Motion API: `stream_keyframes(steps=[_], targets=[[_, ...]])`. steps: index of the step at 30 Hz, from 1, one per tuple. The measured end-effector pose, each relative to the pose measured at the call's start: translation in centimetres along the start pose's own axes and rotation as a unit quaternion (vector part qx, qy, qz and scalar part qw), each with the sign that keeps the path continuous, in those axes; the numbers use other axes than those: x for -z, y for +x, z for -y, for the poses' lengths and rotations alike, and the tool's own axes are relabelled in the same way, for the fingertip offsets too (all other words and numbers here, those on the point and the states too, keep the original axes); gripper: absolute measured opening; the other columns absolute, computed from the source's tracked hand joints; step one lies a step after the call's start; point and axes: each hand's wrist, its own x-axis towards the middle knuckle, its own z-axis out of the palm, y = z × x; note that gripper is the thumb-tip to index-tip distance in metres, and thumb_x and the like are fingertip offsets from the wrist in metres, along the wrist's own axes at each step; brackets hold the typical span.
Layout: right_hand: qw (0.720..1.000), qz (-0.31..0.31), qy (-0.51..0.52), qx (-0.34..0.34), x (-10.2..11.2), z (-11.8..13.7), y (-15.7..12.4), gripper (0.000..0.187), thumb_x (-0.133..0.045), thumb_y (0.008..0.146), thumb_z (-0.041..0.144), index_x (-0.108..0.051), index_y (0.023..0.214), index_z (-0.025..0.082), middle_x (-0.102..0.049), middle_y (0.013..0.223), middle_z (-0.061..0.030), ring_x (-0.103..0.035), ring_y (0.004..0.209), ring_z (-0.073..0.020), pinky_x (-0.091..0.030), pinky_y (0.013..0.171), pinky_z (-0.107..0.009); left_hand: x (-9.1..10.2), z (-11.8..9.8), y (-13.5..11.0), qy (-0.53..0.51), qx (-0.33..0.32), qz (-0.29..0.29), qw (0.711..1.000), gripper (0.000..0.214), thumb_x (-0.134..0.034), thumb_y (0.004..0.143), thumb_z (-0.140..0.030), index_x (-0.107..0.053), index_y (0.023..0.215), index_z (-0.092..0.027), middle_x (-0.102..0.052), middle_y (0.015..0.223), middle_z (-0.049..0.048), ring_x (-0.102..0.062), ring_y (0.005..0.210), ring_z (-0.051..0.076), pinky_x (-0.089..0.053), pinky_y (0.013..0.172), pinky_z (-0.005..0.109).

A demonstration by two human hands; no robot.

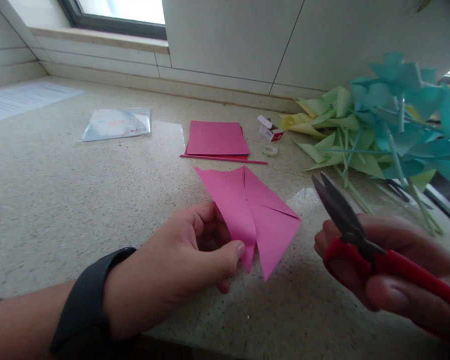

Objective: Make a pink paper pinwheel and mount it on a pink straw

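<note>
My left hand (180, 270), with a dark band on its wrist, pinches the near edge of a pink paper square (251, 215) that has cuts running in from its corners. The paper is lifted a little off the speckled counter (78, 200). My right hand (390, 270) is closed round the red handles of a pair of scissors (345, 220). Their dark blades are slightly apart and point up and left, just right of the pink paper and not touching it.
A stack of pink sheets (217, 139) with a thin pink strip lies further back. Beside it are a small red-and-white box (270, 130) and a tape roll (270, 149). Green, yellow and teal paper pinwheels (378, 125) are heaped at right. A plastic packet (116, 123) lies back left.
</note>
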Motion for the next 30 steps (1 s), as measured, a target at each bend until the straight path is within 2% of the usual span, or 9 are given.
stream_keyframes(steps=[3,7,11,15,18,21,23,26,30], targets=[[1.000,0.017,0.014,-0.005,-0.1,0.6,0.9,0.037,-0.066,0.088,0.059,-0.062,0.074,0.025,-0.050,0.058,0.0024,-0.044,0.045,-0.0100,-0.034,0.037,-0.022,0.0,0.1,0.1,0.013,-0.005,0.002,1.000,0.013,-0.070,0.087,-0.014,-0.065,0.099,-0.017,-0.067,0.084,-0.0015,-0.051,0.055,0.004,-0.047,0.049,0.012],[0.998,-0.068,-0.013,-0.006,-0.1,0.9,1.8,0.039,-0.069,0.085,0.058,-0.061,0.066,0.025,-0.052,0.052,0.0021,-0.048,0.042,-0.0110,-0.035,0.036,-0.022,0.1,0.2,0.1,0.031,-0.012,0.000,0.999,0.020,-0.071,0.086,-0.016,-0.064,0.104,-0.017,-0.067,0.090,0.0006,-0.055,0.063,0.007,-0.048,0.051,0.014],[0.983,-0.147,-0.105,0.025,0.3,1.0,3.0,0.046,-0.068,0.086,0.058,-0.058,0.057,0.024,-0.054,0.047,0.0006,-0.049,0.040,-0.0106,-0.036,0.036,-0.022,0.2,0.1,-0.1,0.045,-0.015,0.005,0.999,0.018,-0.067,0.084,-0.014,-0.065,0.102,-0.017,-0.066,0.092,0.0007,-0.052,0.060,0.006,-0.047,0.050,0.016],[0.963,-0.202,-0.176,0.021,1.0,0.8,3.9,0.048,-0.067,0.085,0.058,-0.056,0.055,0.023,-0.055,0.047,-0.0001,-0.047,0.040,-0.0102,-0.036,0.037,-0.023,0.5,-0.3,-0.3,0.036,0.000,-0.023,0.999,0.010,-0.066,0.081,-0.018,-0.063,0.089,-0.015,-0.061,0.078,-0.0017,-0.052,0.053,0.006,-0.043,0.049,0.019],[0.958,-0.206,-0.198,0.005,1.5,0.4,4.2,0.050,-0.064,0.087,0.061,-0.054,0.056,0.022,-0.054,0.050,0.0002,-0.045,0.042,-0.0101,-0.035,0.039,-0.024,1.3,-1.2,-0.3,0.060,0.028,-0.050,0.997,0.010,-0.065,0.081,-0.024,-0.061,0.085,-0.016,-0.058,0.068,-0.0027,-0.052,0.052,0.008,-0.039,0.051,0.021],[0.955,-0.197,-0.222,-0.014,1.6,0.0,4.3,0.050,-0.062,0.088,0.061,-0.052,0.059,0.022,-0.052,0.051,0.0011,-0.044,0.044,-0.0103,-0.033,0.041,-0.026,2.4,-2.5,-0.3,0.133,0.035,-0.065,0.988,0.013,-0.063,0.083,-0.027,-0.063,0.079,-0.015,-0.055,0.065,-0.0031,-0.049,0.055,0.009,-0.037,0.053,0.022],[0.956,-0.188,-0.225,-0.019,1.7,-0.2,4.3,0.049,-0.063,0.088,0.061,-0.052,0.061,0.022,-0.052,0.053,0.0015,-0.044,0.046,-0.0108,-0.033,0.043,-0.026,3.2,-3.2,-0.2,0.209,0.037,-0.075,0.974,0.015,-0.062,0.085,-0.031,-0.066,0.083,-0.016,-0.054,0.065,-0.0037,-0.045,0.053,0.009,-0.034,0.052,0.023],[0.960,-0.175,-0.218,-0.020,1.7,-0.4,4.3,0.048,-0.065,0.087,0.061,-0.051,0.062,0.022,-0.051,0.055,0.0022,-0.045,0.048,-0.0110,-0.034,0.044,-0.026,4.1,-3.9,-0.1,0.356,0.006,-0.092,0.930,0.020,-0.060,0.089,-0.034,-0.073,0.090,-0.018,-0.057,0.066,-0.0029,-0.047,0.056,0.012,-0.033,0.052,0.024],[0.962,-0.168,-0.215,-0.019,1.8,-0.7,4.3,0.046,-0.066,0.086,0.060,-0.053,0.063,0.022,-0.051,0.055,0.0026,-0.044,0.048,-0.0110,-0.032,0.044,-0.026,4.7,-3.9,0.2,0.456,-0.054,-0.098,0.883,0.023,-0.059,0.092,-0.035,-0.075,0.095,-0.018,-0.070,0.083,0.0025,-0.060,0.074,0.018,-0.042,0.065,0.027]])
